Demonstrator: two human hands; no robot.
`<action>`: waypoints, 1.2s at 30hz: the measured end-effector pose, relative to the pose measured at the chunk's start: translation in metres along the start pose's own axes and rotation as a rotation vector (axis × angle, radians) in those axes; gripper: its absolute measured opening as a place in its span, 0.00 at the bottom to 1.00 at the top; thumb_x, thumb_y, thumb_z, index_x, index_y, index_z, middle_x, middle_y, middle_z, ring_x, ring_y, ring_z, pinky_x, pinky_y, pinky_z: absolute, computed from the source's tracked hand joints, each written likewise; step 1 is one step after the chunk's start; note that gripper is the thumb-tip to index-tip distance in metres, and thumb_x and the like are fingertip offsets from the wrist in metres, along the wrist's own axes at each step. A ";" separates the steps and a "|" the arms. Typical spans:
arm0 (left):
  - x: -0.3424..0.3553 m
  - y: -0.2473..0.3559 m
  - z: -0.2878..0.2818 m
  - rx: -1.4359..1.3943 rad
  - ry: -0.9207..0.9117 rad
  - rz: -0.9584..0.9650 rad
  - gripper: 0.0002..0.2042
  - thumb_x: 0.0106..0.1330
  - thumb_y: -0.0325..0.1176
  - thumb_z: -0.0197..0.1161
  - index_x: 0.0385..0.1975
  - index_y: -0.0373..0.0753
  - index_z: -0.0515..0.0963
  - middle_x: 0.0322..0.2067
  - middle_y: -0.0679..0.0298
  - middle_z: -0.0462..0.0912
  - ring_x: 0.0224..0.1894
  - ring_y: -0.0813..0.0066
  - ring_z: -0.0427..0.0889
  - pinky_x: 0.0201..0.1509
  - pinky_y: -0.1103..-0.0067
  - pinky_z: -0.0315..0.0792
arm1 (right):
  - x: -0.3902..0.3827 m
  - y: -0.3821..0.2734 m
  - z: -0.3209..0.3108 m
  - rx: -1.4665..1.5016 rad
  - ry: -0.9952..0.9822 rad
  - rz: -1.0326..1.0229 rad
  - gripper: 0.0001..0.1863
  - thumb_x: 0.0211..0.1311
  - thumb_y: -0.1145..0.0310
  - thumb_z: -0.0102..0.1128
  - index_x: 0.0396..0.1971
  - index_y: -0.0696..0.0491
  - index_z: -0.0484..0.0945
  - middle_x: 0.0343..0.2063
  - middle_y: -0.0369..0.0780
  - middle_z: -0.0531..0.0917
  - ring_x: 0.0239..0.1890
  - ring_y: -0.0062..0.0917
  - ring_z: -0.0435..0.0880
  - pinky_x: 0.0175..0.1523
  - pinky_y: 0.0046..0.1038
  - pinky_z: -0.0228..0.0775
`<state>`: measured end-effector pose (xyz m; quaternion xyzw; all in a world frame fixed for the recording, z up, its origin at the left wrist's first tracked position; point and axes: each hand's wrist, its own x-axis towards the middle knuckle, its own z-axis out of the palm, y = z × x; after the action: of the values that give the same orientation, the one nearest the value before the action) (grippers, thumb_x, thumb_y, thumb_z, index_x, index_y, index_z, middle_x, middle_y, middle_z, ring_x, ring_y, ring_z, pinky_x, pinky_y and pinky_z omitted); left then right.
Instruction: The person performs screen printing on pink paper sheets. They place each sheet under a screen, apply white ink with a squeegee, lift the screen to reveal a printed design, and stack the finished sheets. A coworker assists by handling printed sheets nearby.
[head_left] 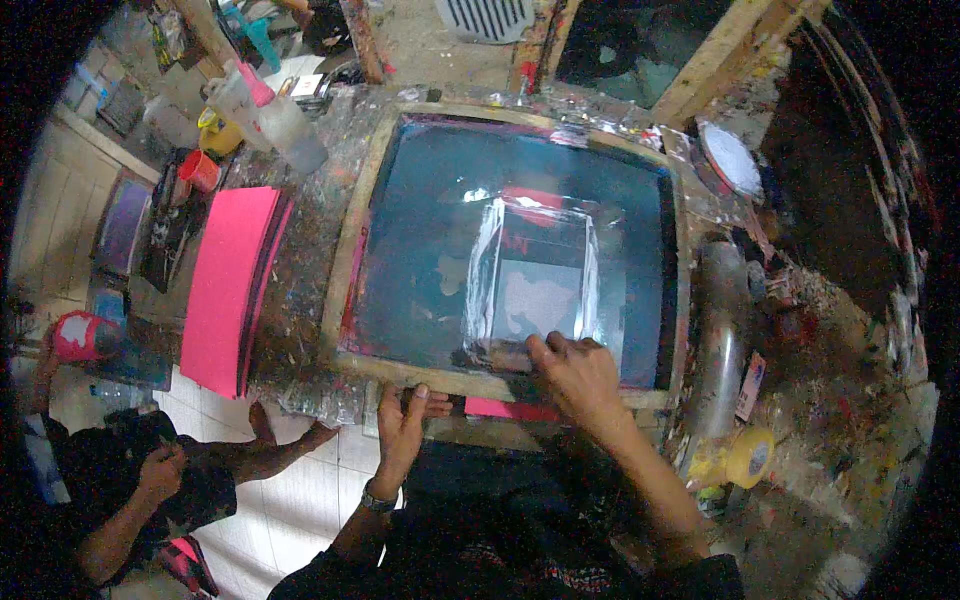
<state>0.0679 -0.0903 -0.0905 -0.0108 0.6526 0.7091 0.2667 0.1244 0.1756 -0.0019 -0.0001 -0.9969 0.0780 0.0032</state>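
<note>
A wooden-framed printing screen (420,270) with a blue-green mesh lies on the worktable. In its middle is a rectangular design area, bordered by streaks of white ink (484,265). At the near end of that area, my right hand (578,375) is closed around a squeegee (505,356), its blade low against the mesh and mostly hidden by my fingers. My left hand (402,425), with a watch on the wrist, is at the near edge of the frame, thumb and fingers apart. A strip of pink sheet (510,408) shows beneath that edge.
Left of the screen lies a stack of pink sheets (230,290). Behind it stand a red cup (200,171) and plastic bottles (290,135). To the right are a tub of white ink (730,160), a clear cylinder (722,330) and yellow tape (750,457). Another person (150,480) sits at lower left.
</note>
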 end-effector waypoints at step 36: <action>0.228 0.089 0.097 0.663 -0.050 0.222 0.33 0.72 0.61 0.56 0.54 0.31 0.81 0.47 0.50 0.86 0.49 0.61 0.84 0.59 0.69 0.75 | 0.124 0.017 -0.283 -0.240 0.694 0.216 0.43 0.60 0.26 0.52 0.47 0.57 0.85 0.37 0.56 0.86 0.46 0.53 0.85 0.53 0.47 0.75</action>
<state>-0.1302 0.0823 -0.0772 0.1649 0.8378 0.4834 0.1930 0.0018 0.2364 0.2753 -0.1319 -0.9328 -0.0439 0.3324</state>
